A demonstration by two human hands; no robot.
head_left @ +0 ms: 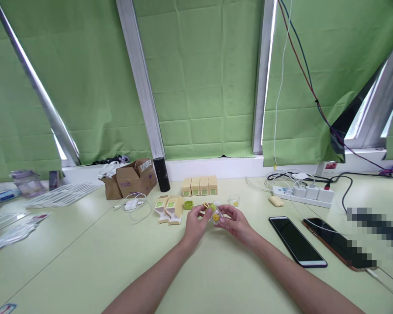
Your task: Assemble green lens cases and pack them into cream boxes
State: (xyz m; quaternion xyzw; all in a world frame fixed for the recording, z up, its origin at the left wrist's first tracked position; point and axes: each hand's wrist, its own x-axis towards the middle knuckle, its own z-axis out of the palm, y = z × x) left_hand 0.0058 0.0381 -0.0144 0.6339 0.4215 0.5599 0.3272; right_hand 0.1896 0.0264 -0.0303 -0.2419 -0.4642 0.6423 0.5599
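Both hands meet over the middle of the table. My left hand point(197, 222) pinches a small green piece point(212, 207) with a yellowish loop at its top. A small clear item with yellow inside point(216, 217) is gripped by the fingers of my right hand point(233, 221), touching or close against the green piece. Whether the two are joined I cannot tell. Just beyond the hands lie a small green square tray point(188, 205) and a clear cup point(234, 200) with a bit of yellow in it. Two opened cream boxes point(169, 209) lie left of my left hand.
Several closed cream boxes point(199, 186) stand in a row at the back. Left of them are a black cylinder point(161, 174), a cardboard box point(136, 178) and a white charger point(133, 204). To the right lie two phones point(297, 241) and a power strip point(303, 195) with cables.
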